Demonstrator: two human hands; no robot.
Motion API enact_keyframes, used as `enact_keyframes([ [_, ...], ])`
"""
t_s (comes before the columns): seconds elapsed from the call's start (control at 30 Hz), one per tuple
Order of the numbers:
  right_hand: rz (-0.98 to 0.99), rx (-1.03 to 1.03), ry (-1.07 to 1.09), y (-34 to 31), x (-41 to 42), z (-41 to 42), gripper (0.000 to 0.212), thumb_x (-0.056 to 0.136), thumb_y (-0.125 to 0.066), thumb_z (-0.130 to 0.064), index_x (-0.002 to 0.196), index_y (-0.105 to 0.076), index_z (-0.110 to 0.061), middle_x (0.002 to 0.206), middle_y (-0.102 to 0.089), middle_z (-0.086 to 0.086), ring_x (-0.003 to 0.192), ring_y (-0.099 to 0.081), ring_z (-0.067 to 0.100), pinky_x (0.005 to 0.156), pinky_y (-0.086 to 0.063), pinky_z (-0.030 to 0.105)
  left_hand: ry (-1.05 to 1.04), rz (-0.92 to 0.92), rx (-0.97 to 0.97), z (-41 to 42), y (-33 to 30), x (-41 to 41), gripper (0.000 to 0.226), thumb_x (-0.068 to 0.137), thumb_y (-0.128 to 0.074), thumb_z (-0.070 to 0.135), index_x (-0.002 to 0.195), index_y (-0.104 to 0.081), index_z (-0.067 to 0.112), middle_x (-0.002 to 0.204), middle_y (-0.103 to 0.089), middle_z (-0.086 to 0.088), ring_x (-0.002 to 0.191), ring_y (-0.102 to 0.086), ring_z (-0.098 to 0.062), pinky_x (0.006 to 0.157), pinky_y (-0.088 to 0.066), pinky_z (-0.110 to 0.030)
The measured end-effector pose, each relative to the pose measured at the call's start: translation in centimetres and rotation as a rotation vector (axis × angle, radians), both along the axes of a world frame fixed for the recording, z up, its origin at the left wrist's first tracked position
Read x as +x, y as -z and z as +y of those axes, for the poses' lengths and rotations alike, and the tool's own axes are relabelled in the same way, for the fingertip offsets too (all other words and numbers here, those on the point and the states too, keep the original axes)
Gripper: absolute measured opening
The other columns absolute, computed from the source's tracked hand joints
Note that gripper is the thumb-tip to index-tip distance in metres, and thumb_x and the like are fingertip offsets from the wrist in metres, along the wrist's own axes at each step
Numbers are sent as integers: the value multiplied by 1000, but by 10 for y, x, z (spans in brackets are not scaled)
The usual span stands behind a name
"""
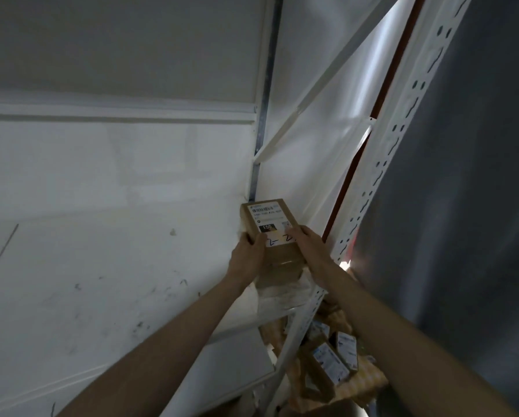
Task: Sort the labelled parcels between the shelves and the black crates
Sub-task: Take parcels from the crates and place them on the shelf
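Note:
A brown cardboard parcel (267,224) with a white shipping label, marked "150" and a handwritten "2-2", is held up against the back corner of a white shelf. My left hand (246,254) grips its lower left edge, fingers curled round it. On the lower right side my right hand (308,245) holds it, fingers lying over the label. Under the parcel sit more brown boxes and a white plastic-wrapped package (282,293).
The white shelf board (101,266) spreads out to the left, scuffed with dark marks. A perforated white upright (381,176) and a diagonal brace (318,82) stand to the right. Several labelled parcels (330,356) lie in a heap lower right.

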State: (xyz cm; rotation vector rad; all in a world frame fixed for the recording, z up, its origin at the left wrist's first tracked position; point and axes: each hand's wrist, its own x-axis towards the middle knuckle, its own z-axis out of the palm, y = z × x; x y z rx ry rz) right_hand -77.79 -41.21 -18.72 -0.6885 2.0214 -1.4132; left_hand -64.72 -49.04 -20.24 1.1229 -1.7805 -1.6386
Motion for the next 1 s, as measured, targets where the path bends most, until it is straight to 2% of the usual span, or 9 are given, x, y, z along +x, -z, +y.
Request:
enact_keyframes([
  [0.07, -8, -48, 16, -1, 8, 3, 36, 95, -56, -40, 126, -63, -22, 116, -70, 3, 109, -65, 24, 102, -52, 48, -11, 39, -6, 11, -5, 4, 43, 104, -37, 44, 139, -47, 20, 131, -62, -4, 111, -61, -22, 86, -52, -31],
  [0.17, 0, -111, 6, -4, 20, 15, 41, 92, -48, -47, 124, -61, -24, 113, -69, 0, 108, -63, 21, 101, -51, 47, -36, 88, -37, 26, -14, 9, 43, 106, -27, 42, 132, -50, 17, 126, -64, -4, 104, -62, -18, 69, -45, -20],
  [0.27, 8, -188, -7, -7, 28, 30, 24, 103, -42, -40, 121, -57, -33, 111, -68, -5, 106, -63, 16, 97, -52, 42, -61, 135, -55, 44, -24, 13, 49, 104, -23, 50, 133, -51, 22, 125, -66, -1, 106, -64, -16, 76, -48, -23],
  [0.4, 70, -288, -16, -19, 37, 44, 30, 105, -39, -42, 126, -58, -31, 113, -69, -6, 104, -66, 15, 89, -55, 38, -99, 193, -80, 57, -37, 18, 72, 85, -25, 68, 142, -48, 31, 129, -67, 4, 113, -65, -16, 96, -52, -36],
  [0.43, 74, -317, -25, -23, 40, 47, 32, 105, -38, -42, 127, -58, -31, 113, -70, -6, 103, -66, 14, 87, -55, 36, -115, 206, -82, 61, -42, 22, 73, 83, -26, 68, 142, -48, 32, 128, -67, 4, 112, -66, -16, 96, -52, -36],
  [0.57, 79, -403, -45, -36, 58, 50, 29, 105, -41, -42, 127, -57, -35, 112, -70, -10, 102, -66, 11, 84, -55, 34, -168, 281, -136, 74, -64, 43, 38, 102, -29, 37, 127, -56, 28, 110, -72, 4, 93, -69, -7, 69, -52, -23],
  [0.77, 62, -448, -127, -47, 101, 43, 33, 95, -40, -38, 123, -58, -39, 109, -69, -8, 100, -65, 15, 85, -54, 43, -261, 323, -176, 76, -78, 85, 36, 102, -30, 29, 127, -56, 35, 106, -74, 8, 94, -71, -12, 85, -59, -43],
  [0.9, 55, -460, -199, -48, 130, 35, 30, 101, -42, -26, 124, -58, -36, 106, -69, -13, 98, -63, 11, 82, -49, 32, -330, 311, -210, 77, -77, 121, 39, 100, -30, 25, 128, -54, 36, 112, -73, 7, 100, -70, -16, 89, -58, -46],
  [1.0, 41, -454, -258, -46, 156, 29, 32, 102, -41, -23, 128, -57, -34, 108, -69, -15, 100, -63, 9, 84, -50, 31, -379, 285, -239, 77, -77, 149, 39, 103, -29, 26, 131, -54, 32, 114, -72, 6, 100, -69, -14, 90, -57, -44],
])
